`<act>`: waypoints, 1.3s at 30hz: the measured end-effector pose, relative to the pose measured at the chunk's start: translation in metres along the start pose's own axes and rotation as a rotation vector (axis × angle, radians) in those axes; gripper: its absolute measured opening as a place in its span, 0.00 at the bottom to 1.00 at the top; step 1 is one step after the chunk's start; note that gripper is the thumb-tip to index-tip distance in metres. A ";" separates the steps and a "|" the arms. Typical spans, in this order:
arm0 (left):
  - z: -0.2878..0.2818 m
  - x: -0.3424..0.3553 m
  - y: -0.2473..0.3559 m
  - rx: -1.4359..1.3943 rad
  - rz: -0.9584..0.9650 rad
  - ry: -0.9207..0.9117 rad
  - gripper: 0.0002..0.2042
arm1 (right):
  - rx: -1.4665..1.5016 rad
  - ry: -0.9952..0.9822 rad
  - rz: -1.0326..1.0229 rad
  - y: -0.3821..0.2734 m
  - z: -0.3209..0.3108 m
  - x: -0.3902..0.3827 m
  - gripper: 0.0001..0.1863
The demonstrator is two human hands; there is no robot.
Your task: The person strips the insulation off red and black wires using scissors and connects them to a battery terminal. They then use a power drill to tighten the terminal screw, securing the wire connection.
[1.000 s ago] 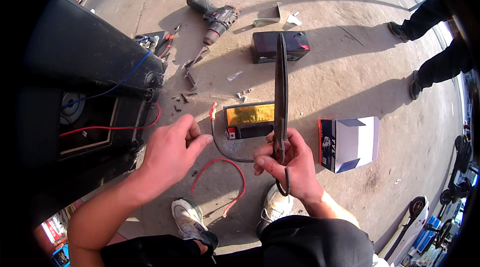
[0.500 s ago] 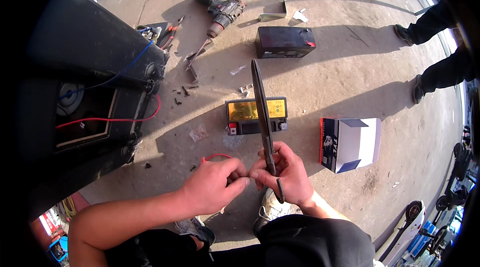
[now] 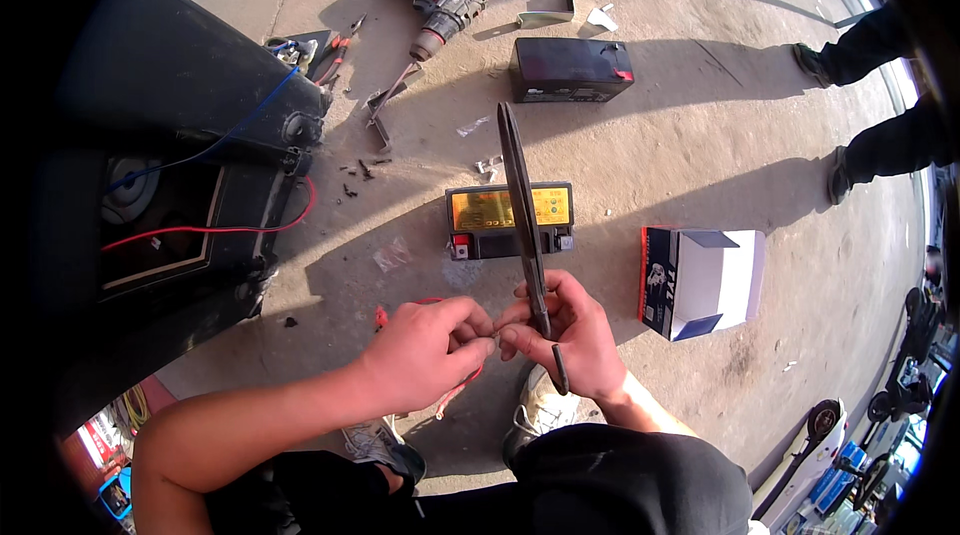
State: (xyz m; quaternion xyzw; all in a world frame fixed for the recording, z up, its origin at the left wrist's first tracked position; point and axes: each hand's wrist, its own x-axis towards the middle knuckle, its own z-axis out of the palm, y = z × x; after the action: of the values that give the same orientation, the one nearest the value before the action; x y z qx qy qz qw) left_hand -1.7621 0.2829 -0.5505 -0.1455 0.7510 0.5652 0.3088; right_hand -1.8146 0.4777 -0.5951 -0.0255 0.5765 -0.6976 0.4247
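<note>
My right hand grips long black shears, their blades pointing away from me over a battery with a yellow top. My left hand is closed beside it, pinching what looks like the end of a thin wire where both hands' fingers meet; most of that wire is hidden. A red wire shows behind and below my left hand. Small screws and metal bits lie left of and beyond the yellow-topped battery.
A black cabinet with blue and red wires stands left. A drill, pliers, metal bracket and black battery lie ahead. An open box sits right. Another person's legs are at right; white scooter lower right.
My left hand has moved right and down to meet my right hand. The shears dropped lower and tilted slightly left. The dark cable seen earlier is now mostly hidden.
</note>
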 end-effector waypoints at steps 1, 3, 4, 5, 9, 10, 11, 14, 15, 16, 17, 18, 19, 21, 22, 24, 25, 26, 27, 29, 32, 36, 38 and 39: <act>-0.001 0.000 -0.003 -0.017 -0.016 -0.012 0.08 | -0.012 0.004 0.013 -0.002 0.000 0.000 0.22; -0.001 0.001 -0.005 -0.051 -0.034 -0.036 0.08 | -0.035 0.008 0.044 -0.007 0.000 -0.001 0.21; -0.002 0.002 -0.004 -0.068 -0.034 -0.048 0.08 | -0.046 0.010 0.061 -0.010 0.000 -0.002 0.20; -0.002 0.003 -0.003 -0.085 -0.035 -0.060 0.08 | -0.056 0.011 0.078 -0.013 -0.001 -0.002 0.20; -0.001 0.002 -0.006 0.253 0.345 0.093 0.06 | 0.059 0.009 0.126 -0.012 -0.001 0.000 0.18; -0.001 0.004 -0.007 0.433 0.495 0.147 0.06 | 0.083 0.014 0.147 -0.011 -0.001 0.002 0.18; 0.000 0.005 -0.008 0.613 0.644 0.201 0.07 | 0.106 0.018 0.168 -0.009 -0.001 0.004 0.18; 0.000 0.004 -0.001 0.711 0.660 0.230 0.06 | 0.238 0.058 0.172 -0.009 0.000 0.006 0.17; 0.002 0.004 -0.003 0.686 0.642 0.256 0.06 | 0.214 0.080 0.139 -0.012 0.002 0.005 0.17; 0.002 0.004 -0.008 0.665 0.615 0.281 0.06 | 0.197 0.097 0.111 -0.014 0.006 0.006 0.17; 0.003 0.005 -0.011 0.644 0.588 0.306 0.07 | 0.179 0.114 0.082 -0.015 0.008 0.006 0.17; 0.003 0.004 -0.010 0.620 0.567 0.300 0.06 | 0.144 0.096 0.064 -0.014 0.007 0.005 0.17; 0.003 0.003 -0.007 0.594 0.547 0.292 0.06 | 0.107 0.081 0.047 -0.012 0.005 0.004 0.17; 0.002 0.004 -0.006 0.629 0.603 0.308 0.06 | 0.075 0.068 0.045 -0.012 0.003 0.003 0.17; 0.002 0.006 -0.005 0.690 0.678 0.333 0.05 | 0.080 0.069 0.059 -0.013 0.002 0.003 0.17; 0.001 0.008 -0.004 0.764 0.755 0.355 0.04 | 0.124 0.071 0.076 -0.014 0.000 0.003 0.16; 0.001 0.008 -0.003 0.779 0.755 0.352 0.03 | 0.166 0.071 0.079 -0.012 -0.001 0.004 0.16; 0.001 0.009 -0.003 0.793 0.756 0.349 0.02 | 0.207 0.071 0.082 -0.009 -0.004 0.005 0.16; 0.001 0.009 -0.002 0.590 0.597 0.286 0.03 | 0.234 0.043 0.098 -0.007 -0.007 0.005 0.17; 0.000 0.008 0.001 0.189 0.274 0.161 0.06 | 0.139 0.082 0.043 -0.005 -0.009 0.006 0.20; -0.024 0.017 0.009 -0.288 -0.059 0.094 0.08 | -0.141 0.146 -0.129 0.004 -0.018 0.004 0.33; -0.056 0.033 0.011 -0.544 -0.089 0.232 0.08 | -0.430 0.051 0.014 -0.007 -0.032 -0.003 0.36; -0.061 0.037 0.013 -0.549 -0.068 0.275 0.07 | -0.466 -0.029 0.052 -0.005 -0.027 -0.002 0.37; -0.062 0.037 0.014 -0.548 -0.057 0.287 0.07 | -0.473 -0.063 0.070 -0.006 -0.020 0.001 0.38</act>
State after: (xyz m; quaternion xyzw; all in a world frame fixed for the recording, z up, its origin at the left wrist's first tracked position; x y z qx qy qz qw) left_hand -1.8170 0.2341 -0.5532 -0.3225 0.6022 0.7116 0.1645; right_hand -1.8293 0.4930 -0.5974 -0.1257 0.7109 -0.5268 0.4487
